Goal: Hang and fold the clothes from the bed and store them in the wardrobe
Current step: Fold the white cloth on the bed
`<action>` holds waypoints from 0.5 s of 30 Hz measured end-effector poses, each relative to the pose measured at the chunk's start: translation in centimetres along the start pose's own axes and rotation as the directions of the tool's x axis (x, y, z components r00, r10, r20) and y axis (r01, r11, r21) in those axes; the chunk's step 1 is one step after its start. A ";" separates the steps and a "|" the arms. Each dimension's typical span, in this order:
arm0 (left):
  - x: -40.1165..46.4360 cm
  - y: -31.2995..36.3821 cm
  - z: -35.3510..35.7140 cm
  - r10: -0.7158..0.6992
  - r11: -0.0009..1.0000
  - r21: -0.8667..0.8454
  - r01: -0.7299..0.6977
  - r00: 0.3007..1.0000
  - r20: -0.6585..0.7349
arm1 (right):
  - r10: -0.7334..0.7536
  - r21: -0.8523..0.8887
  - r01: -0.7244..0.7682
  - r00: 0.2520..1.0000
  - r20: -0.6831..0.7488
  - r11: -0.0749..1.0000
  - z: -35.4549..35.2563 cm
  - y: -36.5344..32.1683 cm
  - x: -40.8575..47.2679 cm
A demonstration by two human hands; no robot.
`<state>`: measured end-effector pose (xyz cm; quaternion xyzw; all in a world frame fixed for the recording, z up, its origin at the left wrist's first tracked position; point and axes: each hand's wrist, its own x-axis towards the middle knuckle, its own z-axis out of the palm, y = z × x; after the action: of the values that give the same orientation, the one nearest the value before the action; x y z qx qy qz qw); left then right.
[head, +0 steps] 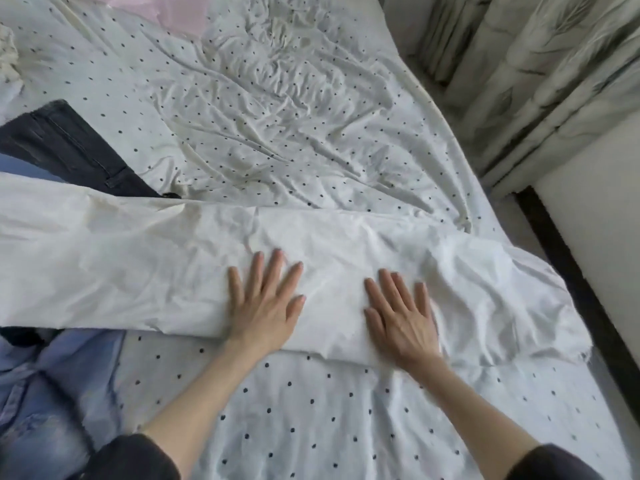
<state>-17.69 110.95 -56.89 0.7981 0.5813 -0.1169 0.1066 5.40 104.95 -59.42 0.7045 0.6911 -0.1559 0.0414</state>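
Evidently, folding is barely begun: a long white crinkled cotton garment (173, 265) is pressed flat under the spread-fingered left hand (265, 303) and right hand (401, 315), while blue denim jeans (45, 403) left of them await.

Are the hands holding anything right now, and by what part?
Nothing is held. The left hand and right hand lie flat, fingers spread, on the white garment.

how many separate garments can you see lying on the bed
5, perhaps more out of frame: white garment under both hands, dark jeans upper left, blue denim lower left, pink piece at top, cream fabric at the left edge.
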 end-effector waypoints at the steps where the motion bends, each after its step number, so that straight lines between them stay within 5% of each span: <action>1: 0.1 2.3 0.2 0.028 0.999 0.015 -0.028 1.000 0.009 | -0.002 -0.001 0.002 1.000 -0.001 1.000 -0.1 2.0 -0.6; 6: 0.9 11.7 1.4 0.101 0.994 -0.034 -0.099 0.992 0.074 | 0.050 0.039 -0.048 0.996 -0.070 0.998 -1.1 9.9 -3.4; 10: 2.0 19.6 1.4 0.238 0.957 -0.182 -0.226 0.970 0.047 | 0.337 0.176 -0.310 0.929 -0.151 0.934 -1.7 18.5 -5.9; 12: 2.6 22.8 1.3 0.303 0.938 -0.195 -0.287 0.951 0.058 | 0.532 0.325 -0.482 0.843 -0.081 0.814 -1.6 22.0 -7.1; 15: 3.9 27.1 1.1 0.349 0.924 -0.195 -0.329 0.934 0.078 | 0.717 0.643 -0.609 0.684 0.130 0.464 -1.7 26.6 -8.2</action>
<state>9.23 105.95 -58.25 0.8661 0.4358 -0.0884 0.2286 31.99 96.41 -59.72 0.8957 0.2647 -0.2965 -0.1995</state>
